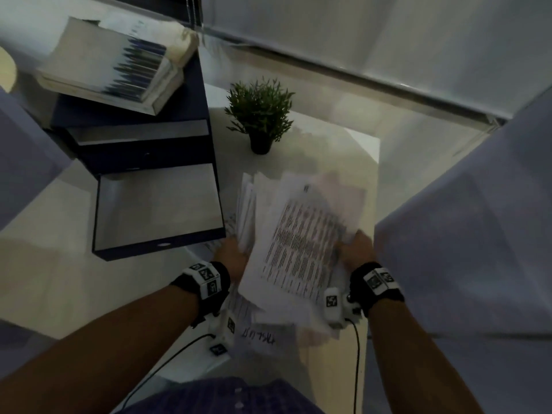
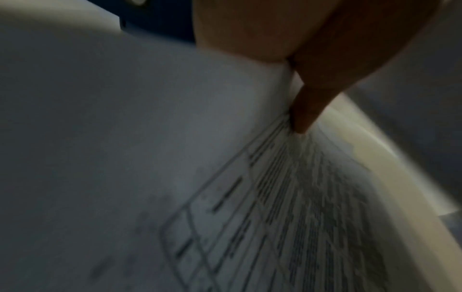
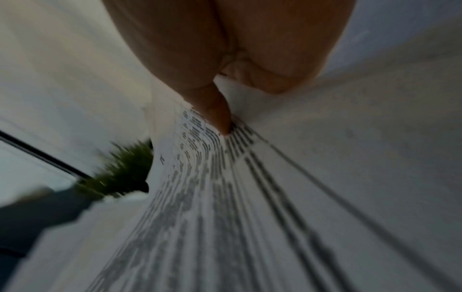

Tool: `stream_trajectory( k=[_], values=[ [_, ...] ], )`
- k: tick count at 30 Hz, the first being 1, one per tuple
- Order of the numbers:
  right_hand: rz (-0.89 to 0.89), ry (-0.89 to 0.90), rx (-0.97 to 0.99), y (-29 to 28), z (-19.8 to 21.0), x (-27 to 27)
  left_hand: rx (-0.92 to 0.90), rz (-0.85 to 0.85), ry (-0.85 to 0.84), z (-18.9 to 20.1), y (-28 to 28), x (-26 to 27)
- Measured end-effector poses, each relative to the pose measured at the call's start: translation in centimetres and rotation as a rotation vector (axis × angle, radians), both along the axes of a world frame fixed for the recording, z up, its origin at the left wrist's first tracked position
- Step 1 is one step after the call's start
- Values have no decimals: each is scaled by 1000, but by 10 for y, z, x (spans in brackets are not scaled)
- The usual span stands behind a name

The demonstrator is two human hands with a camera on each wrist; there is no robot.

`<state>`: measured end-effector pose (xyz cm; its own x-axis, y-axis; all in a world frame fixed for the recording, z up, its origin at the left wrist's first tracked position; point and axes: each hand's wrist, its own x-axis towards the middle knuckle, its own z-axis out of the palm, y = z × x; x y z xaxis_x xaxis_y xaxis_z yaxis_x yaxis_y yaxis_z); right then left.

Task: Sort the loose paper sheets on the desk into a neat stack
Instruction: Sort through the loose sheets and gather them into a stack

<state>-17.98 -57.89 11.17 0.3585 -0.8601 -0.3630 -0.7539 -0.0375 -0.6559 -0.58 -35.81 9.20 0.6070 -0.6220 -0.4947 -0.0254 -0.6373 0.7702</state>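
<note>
A ragged bundle of printed paper sheets is held up over the white desk, its edges fanned out unevenly. My left hand grips the bundle's left side, thumb on a sheet with a printed table. My right hand grips the right side, and its thumb presses onto the printed top page. More loose sheets, one with handwriting, lie on the desk under the bundle. The fingers behind the paper are hidden.
An open dark blue file box stands left of the papers, with stacked books on a dark unit behind it. A small potted plant sits just beyond the bundle. Cables trail from both wrist bands.
</note>
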Motion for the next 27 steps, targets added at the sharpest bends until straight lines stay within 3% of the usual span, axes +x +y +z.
stream_trajectory(
  k=[2,6,10,13,17,18,22,27],
  values=[
    [41,70,59,15,-24,3,21,-43,19,-15,2,4],
    [-100,25,105,30,-44,15,18,99,116,-28,2,13],
    [113,72,170,45,-54,36,75,261,213,-43,-4,12],
    [103,188,134,49,-57,39,78,284,242,-58,-8,10],
    [152,230,149,60,-61,36,101,299,217,-149,-10,28],
    [138,249,125,60,-61,34,104,304,229,-155,-12,30],
    [266,145,98,63,-65,23,118,320,222,-73,-18,16],
    [198,113,109,62,-69,18,162,236,48,-44,-11,10]
  ],
)
